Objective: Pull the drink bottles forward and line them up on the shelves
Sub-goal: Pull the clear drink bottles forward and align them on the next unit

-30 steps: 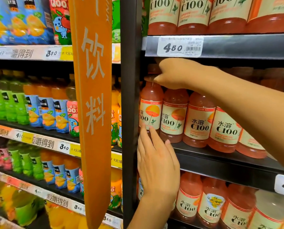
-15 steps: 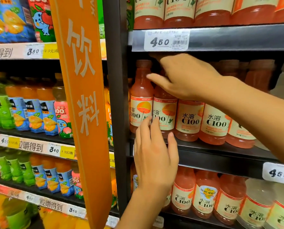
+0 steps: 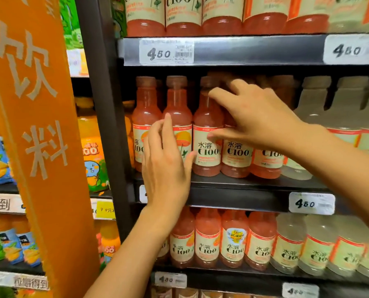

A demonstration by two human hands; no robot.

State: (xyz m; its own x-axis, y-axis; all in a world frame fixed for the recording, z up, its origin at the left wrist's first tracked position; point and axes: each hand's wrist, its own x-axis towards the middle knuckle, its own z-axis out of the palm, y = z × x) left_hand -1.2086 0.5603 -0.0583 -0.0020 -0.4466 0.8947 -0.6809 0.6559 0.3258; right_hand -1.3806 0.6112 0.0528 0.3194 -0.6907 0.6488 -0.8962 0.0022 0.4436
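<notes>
On the middle shelf (image 3: 239, 198), the left hand (image 3: 165, 166) lays straight fingers (image 3: 168, 134) against the second pink bottle (image 3: 177, 108). The right hand (image 3: 254, 117) spreads over the fourth bottle (image 3: 236, 160), its forefinger touching the third bottle (image 3: 207, 147), thumb on that label.

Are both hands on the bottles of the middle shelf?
Yes. The left hand lies flat on the second pink bottle, and the right hand reaches around the third pink bottle.
</notes>
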